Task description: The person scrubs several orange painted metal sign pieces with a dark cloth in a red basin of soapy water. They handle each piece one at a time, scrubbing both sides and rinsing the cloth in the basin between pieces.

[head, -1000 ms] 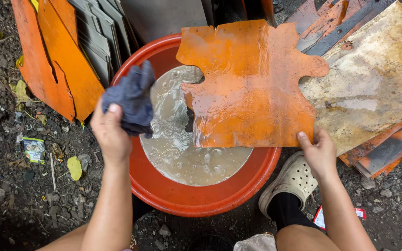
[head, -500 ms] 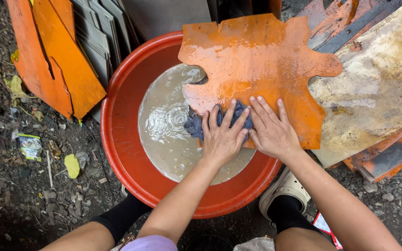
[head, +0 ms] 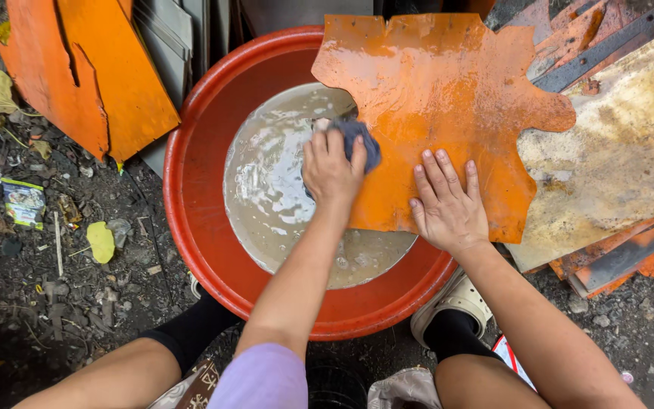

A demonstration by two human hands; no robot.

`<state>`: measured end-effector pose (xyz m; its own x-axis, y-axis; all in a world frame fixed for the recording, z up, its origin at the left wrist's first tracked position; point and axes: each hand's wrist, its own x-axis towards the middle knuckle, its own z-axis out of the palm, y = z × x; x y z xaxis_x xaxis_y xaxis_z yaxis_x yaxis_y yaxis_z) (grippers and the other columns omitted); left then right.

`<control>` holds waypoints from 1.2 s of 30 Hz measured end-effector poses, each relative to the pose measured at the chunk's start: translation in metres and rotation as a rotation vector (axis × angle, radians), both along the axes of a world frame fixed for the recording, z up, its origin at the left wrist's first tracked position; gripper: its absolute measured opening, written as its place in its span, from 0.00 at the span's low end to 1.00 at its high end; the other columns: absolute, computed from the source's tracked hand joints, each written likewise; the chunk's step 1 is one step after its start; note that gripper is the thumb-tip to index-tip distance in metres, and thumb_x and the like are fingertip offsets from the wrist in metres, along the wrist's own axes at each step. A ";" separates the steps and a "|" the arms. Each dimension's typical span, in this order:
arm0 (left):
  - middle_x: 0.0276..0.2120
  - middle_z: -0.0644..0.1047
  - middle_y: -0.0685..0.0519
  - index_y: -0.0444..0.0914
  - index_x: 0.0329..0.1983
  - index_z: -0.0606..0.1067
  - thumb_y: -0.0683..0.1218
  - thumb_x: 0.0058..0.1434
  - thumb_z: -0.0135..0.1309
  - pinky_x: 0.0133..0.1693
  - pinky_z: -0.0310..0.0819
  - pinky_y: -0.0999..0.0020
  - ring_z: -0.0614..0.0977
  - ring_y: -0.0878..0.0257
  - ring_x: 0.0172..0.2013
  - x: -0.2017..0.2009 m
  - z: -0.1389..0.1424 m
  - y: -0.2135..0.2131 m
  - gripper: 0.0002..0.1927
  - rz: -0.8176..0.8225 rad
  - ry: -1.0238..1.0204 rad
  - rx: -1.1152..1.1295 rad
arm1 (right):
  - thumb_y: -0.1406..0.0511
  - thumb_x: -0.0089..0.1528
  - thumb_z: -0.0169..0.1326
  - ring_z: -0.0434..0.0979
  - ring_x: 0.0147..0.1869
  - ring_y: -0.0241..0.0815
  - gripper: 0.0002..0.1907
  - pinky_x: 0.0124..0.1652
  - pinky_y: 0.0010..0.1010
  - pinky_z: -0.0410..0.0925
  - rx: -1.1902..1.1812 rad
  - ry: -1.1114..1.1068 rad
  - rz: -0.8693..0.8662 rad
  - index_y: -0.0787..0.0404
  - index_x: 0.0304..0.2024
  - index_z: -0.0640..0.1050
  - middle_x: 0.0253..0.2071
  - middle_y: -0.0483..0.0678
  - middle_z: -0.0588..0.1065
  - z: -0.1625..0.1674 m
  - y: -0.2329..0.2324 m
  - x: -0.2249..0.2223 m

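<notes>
Down on the dirty ground sits a big red tub [head: 191, 227] with muddy water [head: 266, 189] in it. An orange sheet [head: 448, 98] with a jagged edge lies across the tub's far side, partly over the water. More orange boards [head: 92, 83] lean past the tub, off beyond the left fingers. A dirty pale board [head: 622, 151] lies just beside the right fingers, on their outer side. A yellow leaf [head: 101, 241] and bits of trash lie on the ground by the left knee.

The left hand [head: 332, 170] presses a dark blue rag [head: 361, 140] onto the sheet's edge by the water. Its fingers are curled over the rag and hold it. The rag pokes out just past the fingertips.

The right hand [head: 448, 204] lies flat on the sheet, fingers spread wide, holding nothing. It touches the sheet near its closest edge.

Beyond both sets of fingers, most of the sheet is bare. Open water lies to the outer side of the left fingers.
</notes>
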<state>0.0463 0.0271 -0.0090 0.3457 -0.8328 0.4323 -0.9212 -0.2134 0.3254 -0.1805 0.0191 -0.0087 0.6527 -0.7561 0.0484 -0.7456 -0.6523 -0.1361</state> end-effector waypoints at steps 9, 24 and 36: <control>0.43 0.73 0.46 0.39 0.40 0.73 0.56 0.60 0.61 0.36 0.76 0.53 0.76 0.49 0.43 0.029 -0.004 0.002 0.17 -0.177 -0.050 -0.010 | 0.53 0.67 0.45 0.44 0.84 0.46 0.31 0.75 0.59 0.39 -0.015 0.013 0.004 0.59 0.70 0.68 0.79 0.50 0.54 -0.007 0.002 0.000; 0.45 0.72 0.41 0.37 0.40 0.70 0.54 0.62 0.58 0.36 0.76 0.48 0.77 0.43 0.44 0.050 -0.002 -0.021 0.16 0.060 0.013 0.017 | 0.52 0.68 0.43 0.42 0.84 0.44 0.32 0.75 0.57 0.37 0.004 0.067 -0.030 0.57 0.72 0.67 0.80 0.49 0.53 -0.006 0.003 0.003; 0.43 0.70 0.40 0.35 0.42 0.69 0.54 0.62 0.60 0.41 0.74 0.46 0.76 0.40 0.46 0.032 0.004 -0.001 0.20 0.089 0.176 0.171 | 0.52 0.67 0.42 0.44 0.84 0.45 0.32 0.75 0.58 0.38 0.005 0.066 -0.028 0.58 0.71 0.67 0.79 0.48 0.54 -0.002 0.000 0.005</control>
